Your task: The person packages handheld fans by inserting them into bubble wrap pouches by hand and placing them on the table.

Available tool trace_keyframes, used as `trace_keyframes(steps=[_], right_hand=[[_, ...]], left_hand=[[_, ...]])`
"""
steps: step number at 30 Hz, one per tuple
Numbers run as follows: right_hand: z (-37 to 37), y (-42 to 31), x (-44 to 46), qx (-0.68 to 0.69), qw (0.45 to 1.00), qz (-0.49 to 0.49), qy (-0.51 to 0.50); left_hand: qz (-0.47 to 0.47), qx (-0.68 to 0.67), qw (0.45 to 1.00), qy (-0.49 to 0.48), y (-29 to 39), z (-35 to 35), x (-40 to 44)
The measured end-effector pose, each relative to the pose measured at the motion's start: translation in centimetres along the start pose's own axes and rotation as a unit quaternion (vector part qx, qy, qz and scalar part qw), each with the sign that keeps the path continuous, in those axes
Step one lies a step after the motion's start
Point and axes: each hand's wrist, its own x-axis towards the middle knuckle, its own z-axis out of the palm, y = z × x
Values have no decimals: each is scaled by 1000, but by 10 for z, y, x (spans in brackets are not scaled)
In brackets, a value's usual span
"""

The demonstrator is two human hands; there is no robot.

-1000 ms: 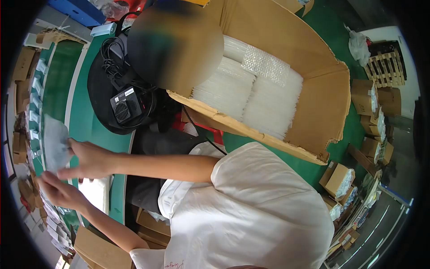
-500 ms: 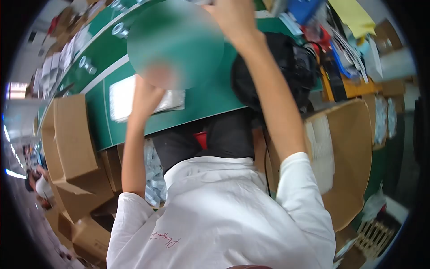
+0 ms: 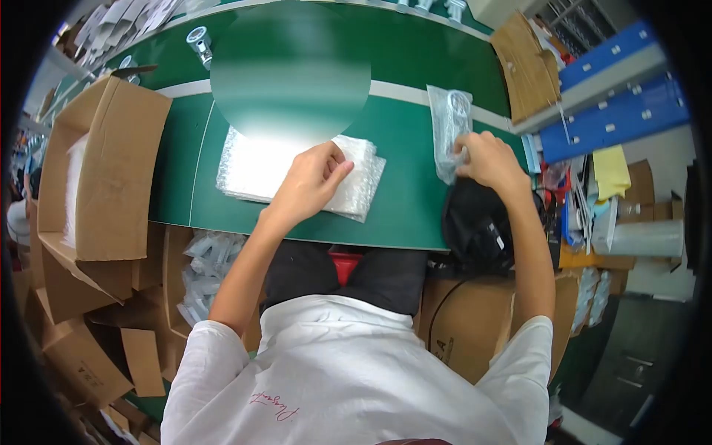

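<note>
In the head view, the right hand (image 3: 486,159) bends its fingers at the edge of a clear bubble-wrap bag (image 3: 443,141); if they pinch it, I cannot tell. This bag is on or just above the flat green table (image 3: 411,215), with a shiny silver metal part (image 3: 457,107) already inside. The left hand (image 3: 311,182) curls its fingers, thumb near them, over a stack of whitish bubble-wrap bags (image 3: 252,170); its grip is unclear. Farther back, one silver round-headed fitting (image 3: 199,43) stands apparently unbagged.
</note>
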Motion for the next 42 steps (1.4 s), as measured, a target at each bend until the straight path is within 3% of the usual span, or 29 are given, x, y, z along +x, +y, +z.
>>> trace_keyframes(steps=[1,3,6,8,9,13,17,19,21,23,24,26,29,31,32,34,36,42], right_hand=[[-25,-12,4,108,979,19,-173],[-53,-40,28,186,964,-43,-186],[-31,-83,101,311,940,-136,-27],[19,-114,164,346,913,-148,159],[39,-128,201,255,933,-138,212],[78,-168,269,150,969,28,194],[77,-157,272,154,968,56,193],[64,-137,250,384,916,27,117],[49,-119,211,586,810,3,38],[34,-110,147,675,737,-38,21],[32,-107,116,672,740,-29,22],[32,-105,59,764,637,-89,47],[38,-106,-10,763,631,-75,116],[41,-109,-42,583,765,-7,275],[45,-107,-48,585,763,-5,275],[52,-98,-55,427,808,-84,398],[60,-92,-62,247,814,-161,500],[86,-86,-72,227,791,-161,545]], left_hand=[[-18,-28,999,-25,-2,-1,0],[-1,-41,999,1,-8,0,-2],[61,-51,995,68,-13,3,-3],[91,-26,992,85,-14,5,-4],[94,-24,991,95,-15,8,-5],[128,25,985,109,-17,11,-1],[126,36,988,87,-19,12,-2],[158,36,982,97,-22,8,-1],[193,29,975,104,-25,8,1],[160,-63,980,103,-25,2,1],[161,-71,980,97,-24,-2,0],[63,-139,985,81,-23,-8,1],[60,-177,978,96,-26,-5,8],[48,-212,968,128,-27,-1,5],[46,-209,969,125,-26,1,4],[98,-96,986,97,-21,3,2],[148,17,986,69,-17,5,-1],[167,104,977,88,-16,12,-2]])
